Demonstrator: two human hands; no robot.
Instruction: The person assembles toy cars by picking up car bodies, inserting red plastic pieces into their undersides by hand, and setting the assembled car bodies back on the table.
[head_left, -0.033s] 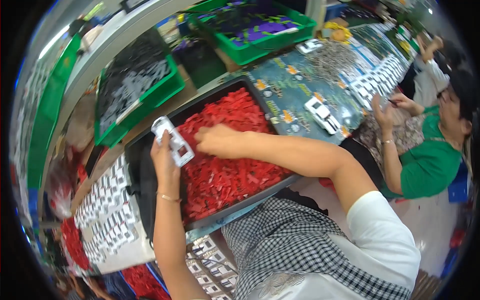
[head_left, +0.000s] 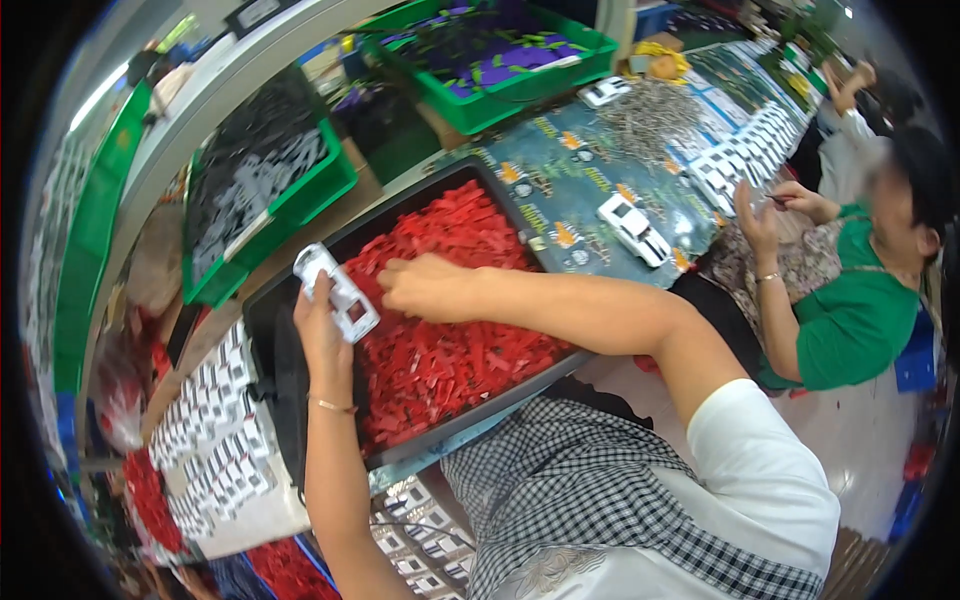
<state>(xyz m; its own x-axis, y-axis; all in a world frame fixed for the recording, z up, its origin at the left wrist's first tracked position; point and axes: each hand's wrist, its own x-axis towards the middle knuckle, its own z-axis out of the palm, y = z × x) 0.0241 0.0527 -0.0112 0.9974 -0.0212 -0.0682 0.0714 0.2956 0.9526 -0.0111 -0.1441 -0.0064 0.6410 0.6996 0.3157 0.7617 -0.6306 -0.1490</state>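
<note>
A white toy car body with window openings is gripped in my left hand, tilted above the left side of a black tray. Small red plastic parts are heaped in that tray. Over the heap, close to the car body but apart from it, is my right hand. Its fingers are curled inward and pressed together at the red parts; whether a piece sits between them is hidden.
Rows of white car bodies lie left of the tray. Green bins hold grey parts and purple parts. On the patterned table are a white car body and a pile of metal pins. A co-worker in green sits at right.
The picture has shifted slightly. My right hand stays low over the red parts with its fingers bent, and my left hand still holds the car body beside it.
</note>
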